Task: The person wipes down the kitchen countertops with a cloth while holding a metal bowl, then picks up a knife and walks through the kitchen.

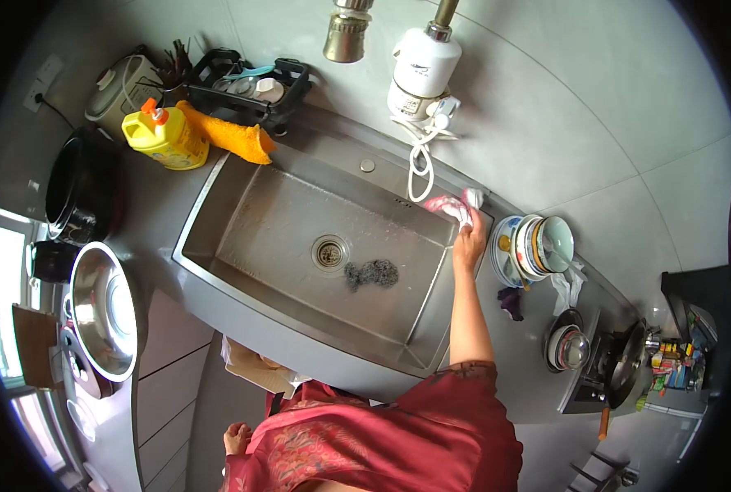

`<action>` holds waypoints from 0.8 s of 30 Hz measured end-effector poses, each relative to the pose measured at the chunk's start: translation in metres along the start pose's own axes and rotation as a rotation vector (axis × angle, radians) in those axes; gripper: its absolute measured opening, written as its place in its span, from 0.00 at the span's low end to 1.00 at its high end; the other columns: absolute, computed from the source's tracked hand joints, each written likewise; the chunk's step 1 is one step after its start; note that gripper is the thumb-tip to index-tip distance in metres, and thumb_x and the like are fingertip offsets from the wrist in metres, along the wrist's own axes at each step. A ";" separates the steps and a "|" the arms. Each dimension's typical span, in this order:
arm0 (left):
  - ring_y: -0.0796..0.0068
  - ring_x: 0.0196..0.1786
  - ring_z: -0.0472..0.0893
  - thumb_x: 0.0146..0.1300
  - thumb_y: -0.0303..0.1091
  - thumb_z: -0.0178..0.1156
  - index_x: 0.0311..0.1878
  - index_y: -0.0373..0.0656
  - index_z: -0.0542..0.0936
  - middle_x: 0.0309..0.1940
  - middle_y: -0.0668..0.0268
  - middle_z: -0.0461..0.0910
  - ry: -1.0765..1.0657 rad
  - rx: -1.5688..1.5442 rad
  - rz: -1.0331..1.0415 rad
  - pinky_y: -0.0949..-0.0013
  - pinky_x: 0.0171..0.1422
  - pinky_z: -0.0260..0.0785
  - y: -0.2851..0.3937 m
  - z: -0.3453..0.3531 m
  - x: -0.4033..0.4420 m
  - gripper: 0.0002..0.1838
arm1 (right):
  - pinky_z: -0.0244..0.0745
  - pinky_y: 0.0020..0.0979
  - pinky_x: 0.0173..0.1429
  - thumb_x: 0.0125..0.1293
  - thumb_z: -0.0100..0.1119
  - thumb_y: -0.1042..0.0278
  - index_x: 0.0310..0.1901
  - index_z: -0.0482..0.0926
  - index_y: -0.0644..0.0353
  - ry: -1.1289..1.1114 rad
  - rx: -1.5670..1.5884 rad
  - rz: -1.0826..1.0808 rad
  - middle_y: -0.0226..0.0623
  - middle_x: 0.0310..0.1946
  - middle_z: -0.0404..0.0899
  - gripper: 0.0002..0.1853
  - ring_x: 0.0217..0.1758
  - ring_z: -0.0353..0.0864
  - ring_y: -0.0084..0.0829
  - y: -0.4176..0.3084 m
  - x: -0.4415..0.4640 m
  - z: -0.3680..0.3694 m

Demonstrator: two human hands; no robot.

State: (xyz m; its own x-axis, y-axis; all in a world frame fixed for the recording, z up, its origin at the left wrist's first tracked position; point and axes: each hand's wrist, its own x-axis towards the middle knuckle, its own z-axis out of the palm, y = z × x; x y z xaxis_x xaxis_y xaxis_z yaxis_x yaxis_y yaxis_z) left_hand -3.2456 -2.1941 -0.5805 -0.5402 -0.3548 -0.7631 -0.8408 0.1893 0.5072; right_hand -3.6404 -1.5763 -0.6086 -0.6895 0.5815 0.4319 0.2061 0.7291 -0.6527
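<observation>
My right hand (469, 238) is closed on a pink-and-white cloth (454, 207) at the back right corner of the steel sink (275, 221). Low by my side, near the red clothing, is my left hand (237, 439), its fingers curled; whether it holds anything is hidden. Dark steel wool (372, 274) lies on the sink floor, just right of the drain (330, 252). Stacked bowls (546, 244) stand on the counter to the right of my right hand. A white cable (420, 168) hangs behind the sink, near the cloth.
At the back left are a yellow jug (167, 139), an orange cloth (228, 133) and a black rack (251, 82). A large steel basin (103, 312) sits on the left counter. On the right are small bowls (568, 348) and a wok (625, 365) on the stove.
</observation>
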 end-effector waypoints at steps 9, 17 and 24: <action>0.74 0.31 0.82 0.61 0.35 0.55 0.45 0.34 0.78 0.32 0.62 0.82 0.089 0.061 0.012 0.74 0.32 0.73 0.028 0.006 -0.024 0.15 | 0.67 0.41 0.52 0.48 0.50 0.86 0.40 0.76 0.60 -0.065 0.121 -0.250 0.42 0.41 0.74 0.16 0.48 0.73 0.42 -0.055 -0.054 0.091; 0.73 0.32 0.84 0.59 0.38 0.57 0.44 0.35 0.80 0.32 0.61 0.83 0.263 -0.126 -0.097 0.70 0.37 0.75 -0.070 0.006 -0.037 0.16 | 0.77 0.29 0.42 0.48 0.44 0.87 0.48 0.73 0.73 -1.038 1.236 0.886 0.44 0.37 0.78 0.21 0.37 0.80 0.31 -0.195 -0.100 0.141; 0.72 0.33 0.82 0.59 0.40 0.58 0.47 0.36 0.80 0.33 0.58 0.84 0.252 -0.162 -0.243 0.68 0.41 0.75 -0.104 0.000 -0.061 0.18 | 0.66 0.17 0.24 0.56 0.47 0.84 0.47 0.73 0.68 -1.315 1.260 0.555 0.37 0.39 0.77 0.15 0.29 0.74 0.18 -0.348 -0.191 0.099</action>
State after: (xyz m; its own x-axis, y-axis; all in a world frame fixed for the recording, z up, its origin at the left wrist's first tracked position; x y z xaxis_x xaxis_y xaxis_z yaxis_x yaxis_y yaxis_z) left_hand -3.1257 -2.1916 -0.5867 -0.2837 -0.5892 -0.7565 -0.9158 -0.0675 0.3960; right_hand -3.6494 -1.9767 -0.5258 -0.8746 -0.4214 -0.2399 0.4225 -0.4195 -0.8035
